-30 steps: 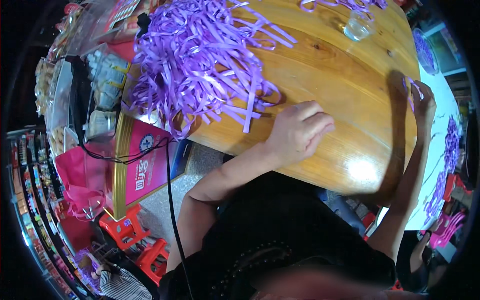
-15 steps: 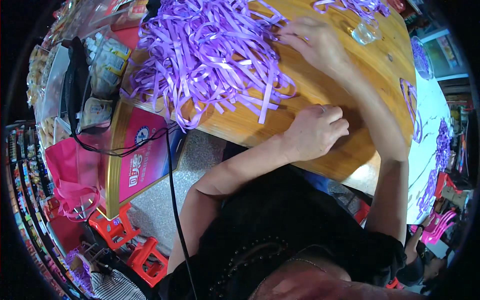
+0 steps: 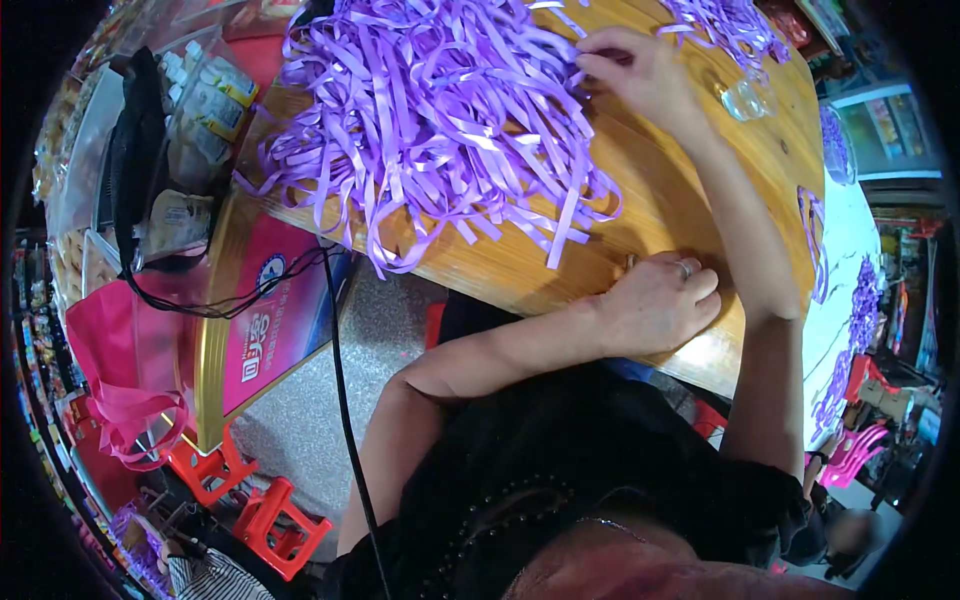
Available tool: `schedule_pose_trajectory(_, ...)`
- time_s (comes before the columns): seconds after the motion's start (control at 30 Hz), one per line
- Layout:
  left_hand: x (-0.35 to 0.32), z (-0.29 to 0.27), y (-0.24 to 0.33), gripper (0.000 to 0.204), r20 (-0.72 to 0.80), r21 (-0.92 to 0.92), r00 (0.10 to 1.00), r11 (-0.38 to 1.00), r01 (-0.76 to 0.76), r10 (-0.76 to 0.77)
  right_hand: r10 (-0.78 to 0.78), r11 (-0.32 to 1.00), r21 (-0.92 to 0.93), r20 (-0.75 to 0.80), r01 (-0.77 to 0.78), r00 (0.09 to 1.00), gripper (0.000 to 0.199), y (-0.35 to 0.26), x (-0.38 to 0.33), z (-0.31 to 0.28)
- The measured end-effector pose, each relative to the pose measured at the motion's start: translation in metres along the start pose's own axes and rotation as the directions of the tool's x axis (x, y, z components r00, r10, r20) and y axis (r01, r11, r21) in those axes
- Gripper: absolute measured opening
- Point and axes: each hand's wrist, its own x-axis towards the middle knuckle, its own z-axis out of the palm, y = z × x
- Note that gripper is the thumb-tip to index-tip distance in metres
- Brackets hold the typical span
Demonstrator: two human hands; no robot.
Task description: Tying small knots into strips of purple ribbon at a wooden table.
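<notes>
A large heap of purple ribbons (image 3: 440, 120) covers the left end of the wooden worktop (image 3: 640, 210), with some loops spilling over its near left edge. The right hand (image 3: 640, 75) reaches to the right side of this heap, thumb and fingertips brought close together at the ribbons; whether they pinch one, I cannot tell. The left hand (image 3: 665, 303) lies near the worktop's near edge, loosely clenched, knuckles up, with a ring on one finger; its palm is hidden, so anything inside cannot be seen.

A clear glass (image 3: 748, 100) stands toward the far right corner, just beside a smaller bunch of ribbons (image 3: 735, 25) at the far edge. A thin ribbon loop (image 3: 818, 245) lies at the right edge. Beyond that edge, a white table (image 3: 832, 310) carries more purple ribbon (image 3: 866, 300). To the left of the worktop are a pink box (image 3: 275, 320) and a pink bag (image 3: 120, 335); red stools (image 3: 280, 530) stand on the floor below.
</notes>
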Motion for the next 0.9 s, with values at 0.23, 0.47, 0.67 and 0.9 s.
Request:
schedule_pose_trajectory(0.23, 0.002, 0.002, 0.001, 0.014, 0.008, -0.048, 1.000, 0.999, 0.002, -0.002, 0.174, 0.814, 0.554, 0.055, -0.175, 0.983, 0.014, -0.030, 0.000, -0.039)
schedule_pose_trajectory(0.47, 0.001, 0.002, 0.001, 0.013, -0.045, -0.045, 0.999, 0.999, 0.002, -0.004, 0.187, 0.659, 0.703, 0.190, -0.267, 0.964, 0.016, -0.033, 0.005, -0.018)
schedule_pose_trajectory(0.67, -0.003, 0.008, 0.003, 0.013, -0.055, -0.020, 0.998, 1.000, -0.015, 0.014, 0.150, 0.688, 0.673, 0.235, -0.272, 0.960, 0.031, -0.066, 0.009, -0.020)
schedule_pose_trajectory(0.9, -0.004, 0.002, 0.004, 0.009, -0.061, -0.085, 0.998, 0.996, 0.022, -0.027, 0.193, 0.795, 0.545, 0.187, -0.265, 0.963, 0.023, -0.122, 0.032, -0.035)
